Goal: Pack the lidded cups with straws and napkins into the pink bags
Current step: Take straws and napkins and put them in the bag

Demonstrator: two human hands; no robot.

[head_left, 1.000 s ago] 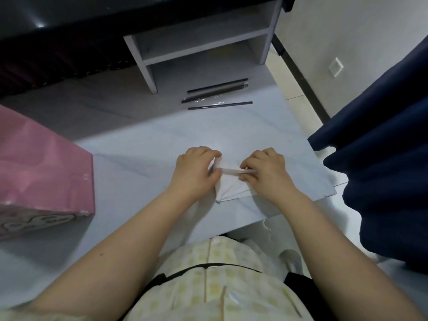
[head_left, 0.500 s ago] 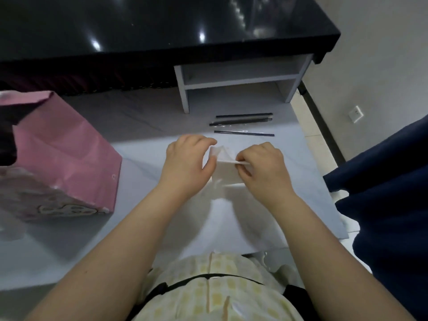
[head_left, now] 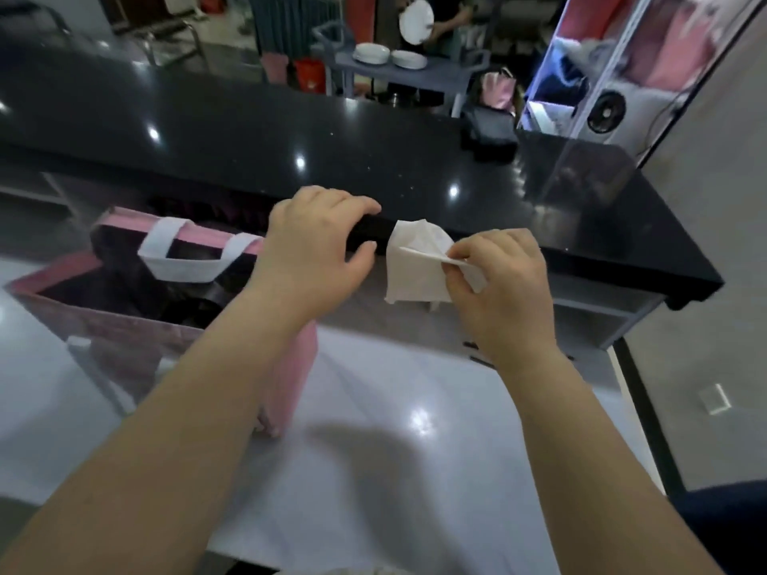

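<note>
Right of pink bag [head_left: 289,379], right hand [head_left: 502,296] grip pinched on white napkin [head_left: 415,265], held above bench [head_left: 394,433]. Over bag's right end, left hand [head_left: 315,246], grip loose, holding nothing.

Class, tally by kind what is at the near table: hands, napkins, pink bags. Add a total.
Hands: 2, left hand and right hand
Napkins: 1, the napkin in the right hand
Pink bags: 1, the pink bag
Total: 4

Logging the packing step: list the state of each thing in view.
pink bag, upright, mouth open.
napkin, off the table, hanging, pinched at one edge.
right hand, pinches the napkin.
left hand, empty, fingers relaxed, by the bag's right end.
</note>
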